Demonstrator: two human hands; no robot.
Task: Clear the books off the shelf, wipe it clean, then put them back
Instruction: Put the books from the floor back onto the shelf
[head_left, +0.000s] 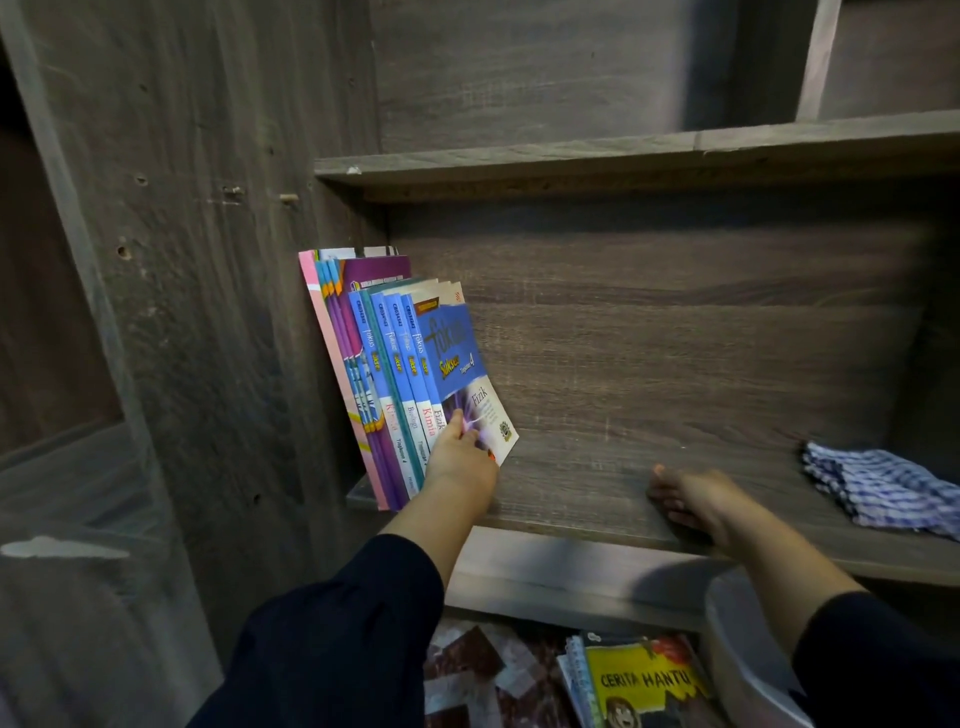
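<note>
Several thin books (395, 374), blue, purple and pink, stand leaning against the left wall of the grey wooden shelf (649, 395). The outermost is a blue "Fokus" physics book (462, 358). My left hand (460, 457) presses against its lower cover, thumb up on the front. My right hand (685, 499) rests flat on the shelf board near its front edge, holding nothing. A blue-and-white checked cloth (883, 486) lies crumpled on the shelf at the far right.
Below the shelf lie more books, among them a yellow "Cerita Hantu" book (644, 680) and a spiral notebook. A grey plastic object (743, 654) juts up at the lower right. Another shelf board (623, 156) runs above.
</note>
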